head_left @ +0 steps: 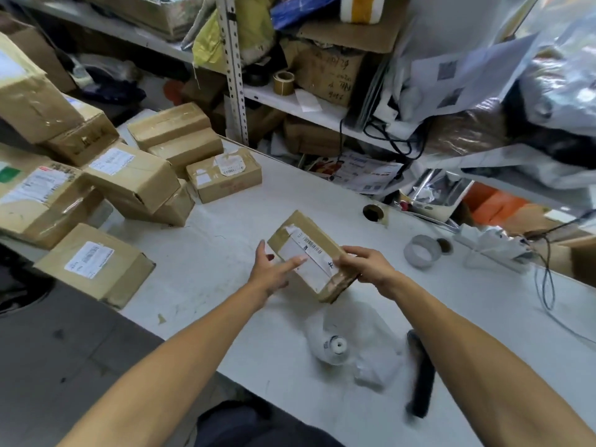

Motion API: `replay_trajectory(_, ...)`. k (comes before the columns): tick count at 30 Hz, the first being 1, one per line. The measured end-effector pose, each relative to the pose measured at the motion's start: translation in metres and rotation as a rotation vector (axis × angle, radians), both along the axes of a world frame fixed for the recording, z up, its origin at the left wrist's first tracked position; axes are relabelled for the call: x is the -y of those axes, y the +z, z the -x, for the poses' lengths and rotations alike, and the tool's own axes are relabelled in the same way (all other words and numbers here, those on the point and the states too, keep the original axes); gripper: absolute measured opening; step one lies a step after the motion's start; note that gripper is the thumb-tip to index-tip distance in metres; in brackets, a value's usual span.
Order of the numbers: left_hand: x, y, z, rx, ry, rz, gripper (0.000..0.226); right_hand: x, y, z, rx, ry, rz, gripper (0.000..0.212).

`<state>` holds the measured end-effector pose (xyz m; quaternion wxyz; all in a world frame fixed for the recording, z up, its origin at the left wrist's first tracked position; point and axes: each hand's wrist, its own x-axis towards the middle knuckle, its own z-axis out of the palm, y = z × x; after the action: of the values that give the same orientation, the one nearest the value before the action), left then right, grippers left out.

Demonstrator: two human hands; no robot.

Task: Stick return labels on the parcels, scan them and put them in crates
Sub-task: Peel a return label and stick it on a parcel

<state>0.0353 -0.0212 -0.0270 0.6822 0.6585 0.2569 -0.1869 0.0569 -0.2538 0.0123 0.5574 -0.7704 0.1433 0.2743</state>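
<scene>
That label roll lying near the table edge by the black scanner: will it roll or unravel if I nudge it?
The label roll lies on its side with its core facing up, so probably slides rather than rolls. Its loose liner tail looks floppy and may drag.

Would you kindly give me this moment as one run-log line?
step: labelling | left hand: fingers flat on white label | right hand: grips small brown cardboard parcel | scan: not yet

A small brown cardboard parcel (311, 254) sits at the centre of the frame, tilted, its near end raised off the tabletop (225, 269). A white label (308, 258) with a barcode covers its top face, taped over. More taped brown parcels (129, 175), most bearing white labels, lie piled at the left and upper left of the frame.
</scene>
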Motion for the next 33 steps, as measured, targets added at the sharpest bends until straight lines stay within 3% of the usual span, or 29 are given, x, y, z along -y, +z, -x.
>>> replay_trajectory(4, 0.009, 0.016, -0.008, -0.02, -0.069, 0.205, 0.077, 0.052, 0.014, 0.017, -0.004, 0.001, -0.111, 0.07)
replay_trajectory(7, 0.035, 0.023, -0.004, -0.03, -0.211, 0.232, 0.035, 0.079, 0.009, 0.029, 0.081, -0.273, -0.211, 0.065)
replay_trajectory(9, 0.056, 0.019, 0.0, -0.052, -0.2, 0.231, 0.037, 0.094, 0.002, 0.039, 0.151, -0.52, -0.184, 0.062)
replay_trajectory(11, 0.076, 0.012, 0.005, -0.056, -0.132, 0.208, 0.047, 0.109, -0.009, 0.06, 0.208, -0.694, 0.027, 0.053)
replay_trajectory(13, 0.092, 0.003, 0.011, -0.063, -0.059, 0.19, 0.053, 0.125, -0.024, 0.094, 0.205, -0.719, 0.267, 0.059)
replay_trajectory(16, 0.107, -0.005, 0.018, -0.081, 0.009, 0.201, 0.056, 0.14, -0.051, 0.151, 0.062, -0.591, 0.395, 0.081)
replay_trajectory(19, 0.114, -0.008, 0.023, -0.08, 0.013, 0.185, 0.059, 0.14, -0.077, 0.184, -0.145, -0.505, 0.278, 0.076)
replay_trajectory(24, 0.119, -0.009, 0.027, -0.058, 0.0, 0.158, 0.062, 0.125, -0.086, 0.178, -0.262, -0.609, 0.065, 0.031)
replay_trajectory(28, 0.116, -0.008, 0.027, -0.044, 0.019, 0.143, 0.066, 0.113, -0.053, 0.153, -0.153, -0.577, 0.092, 0.021)
replay_trajectory(33, 0.11, -0.008, 0.026, -0.026, 0.092, 0.111, 0.07, 0.104, 0.021, 0.114, 0.052, -0.438, -0.057, 0.009)
